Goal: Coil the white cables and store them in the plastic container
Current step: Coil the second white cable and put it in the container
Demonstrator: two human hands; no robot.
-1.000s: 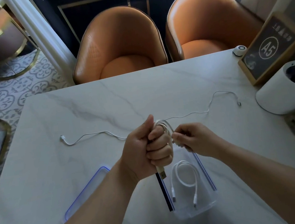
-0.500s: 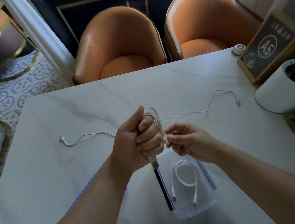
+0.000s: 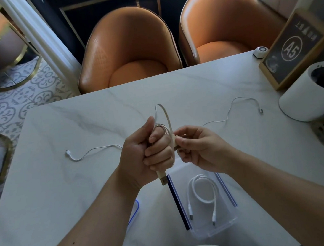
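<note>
My left hand (image 3: 146,153) is closed around a coiled cream-white cable (image 3: 165,120); its USB plug (image 3: 162,178) sticks out below the fist and a loop rises above the thumb. My right hand (image 3: 200,149) pinches the cable's other end right beside the left fingers. Under my hands stands the clear plastic container (image 3: 226,226) with blue-edged sides, and a coiled white cable (image 3: 201,195) lies inside it. A long thin white cable (image 3: 232,111) lies stretched across the marble table behind my hands, its left plug (image 3: 68,152) far out to the left.
The container's blue-rimmed lid (image 3: 136,210) lies flat left of it, mostly under my left forearm. At the right edge stand a white cylinder (image 3: 308,97), a framed A5 sign (image 3: 291,48) and a small white round device (image 3: 259,51). Two orange chairs (image 3: 130,53) face the far edge.
Both hands rose slightly and moved toward the far side of the table. A loop of the cream cable now stands up above my left thumb, and my right hand holds the end closer to the fist.
</note>
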